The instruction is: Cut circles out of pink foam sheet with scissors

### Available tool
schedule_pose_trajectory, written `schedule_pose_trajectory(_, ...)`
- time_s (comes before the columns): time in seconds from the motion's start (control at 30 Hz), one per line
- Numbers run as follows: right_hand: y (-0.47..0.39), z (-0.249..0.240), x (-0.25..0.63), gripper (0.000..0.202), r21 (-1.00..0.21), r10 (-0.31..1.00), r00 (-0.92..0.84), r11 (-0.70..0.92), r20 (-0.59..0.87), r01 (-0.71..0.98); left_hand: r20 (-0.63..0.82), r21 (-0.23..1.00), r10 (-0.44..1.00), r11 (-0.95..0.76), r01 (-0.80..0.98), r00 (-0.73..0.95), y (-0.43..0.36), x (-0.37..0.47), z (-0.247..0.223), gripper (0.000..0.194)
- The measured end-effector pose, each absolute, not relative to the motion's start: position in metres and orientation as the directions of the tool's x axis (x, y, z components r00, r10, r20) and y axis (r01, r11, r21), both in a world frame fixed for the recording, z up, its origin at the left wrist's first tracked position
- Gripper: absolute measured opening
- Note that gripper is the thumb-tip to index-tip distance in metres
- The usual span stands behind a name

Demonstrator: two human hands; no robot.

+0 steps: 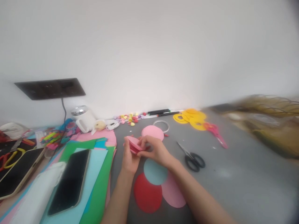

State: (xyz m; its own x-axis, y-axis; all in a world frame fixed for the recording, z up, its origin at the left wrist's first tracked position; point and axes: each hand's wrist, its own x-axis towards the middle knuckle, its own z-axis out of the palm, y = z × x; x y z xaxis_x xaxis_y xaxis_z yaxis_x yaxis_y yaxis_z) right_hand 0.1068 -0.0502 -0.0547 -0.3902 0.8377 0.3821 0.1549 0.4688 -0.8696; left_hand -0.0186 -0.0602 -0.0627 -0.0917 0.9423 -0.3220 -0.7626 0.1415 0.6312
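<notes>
Between my two hands is a small stack of pink paper circles (133,143), tilted up off the table. My left hand (130,160) grips it from the left side. The fingers of my right hand (154,149) pinch its right edge. Just behind lies a flat pink paper circle (153,132). Below my hands, a light blue circle (155,171) overlaps a red circle (148,193) and a larger pink circle (174,193), which my right forearm partly covers.
Black-handled scissors (192,158) lie right of my right hand, pink scissors (216,134) farther off beside yellow paper rings (191,118). Left are coloured sheets (99,183) with a phone (70,182) on top. Pens (160,112) and a metal ring (163,122) sit near the wall.
</notes>
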Motion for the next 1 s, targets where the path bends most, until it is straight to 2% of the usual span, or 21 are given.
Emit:
schedule_pose_trajectory(0.17,-0.0497,-0.0552,0.1086,0.018,-0.912,0.856,-0.394,0.4,0.335,0.095,-0.319,0.611,0.946,0.155,-0.776,-0.063,-0.0609,-0.0187,-0.0607,0.04)
schedule_pose_trajectory(0.37,-0.0508,-0.0535,0.1082,0.022,-0.862,0.835,-0.41,0.471,0.368,0.185,-0.312,0.633,0.947,0.142,-0.761,-0.082,-0.0603,-0.0199,-0.0644,0.044)
schedule_pose_trajectory(0.63,-0.0503,-0.0557,0.108,0.008,-0.856,0.824,-0.387,0.498,0.415,0.142,-0.303,0.593,0.951,0.14,-0.793,-0.059,-0.0598,-0.0193,-0.063,0.038)
schedule_pose_trajectory(0.7,-0.05,-0.0567,0.108,0.007,-0.822,0.807,-0.371,0.545,0.46,0.167,-0.321,0.587,0.945,0.143,-0.797,-0.066,-0.0599,-0.0194,-0.0641,0.036)
schedule_pose_trajectory(0.83,-0.0485,-0.0613,0.1071,0.02,-0.651,0.703,-0.393,0.705,0.592,0.28,-0.295,0.575,0.955,0.146,-0.805,-0.038,-0.0597,-0.0201,-0.0664,0.037)
schedule_pose_trajectory(0.9,-0.0485,-0.0623,0.1065,0.023,-0.597,0.671,-0.434,0.738,0.601,0.315,-0.254,0.576,0.967,0.143,-0.805,-0.009,-0.0593,-0.0203,-0.0663,0.038)
schedule_pose_trajectory(1.0,-0.0493,-0.0612,0.1063,0.016,-0.597,0.678,-0.469,0.729,0.565,0.335,-0.282,0.581,0.959,0.139,-0.802,-0.038,-0.0583,-0.0202,-0.0653,0.036)
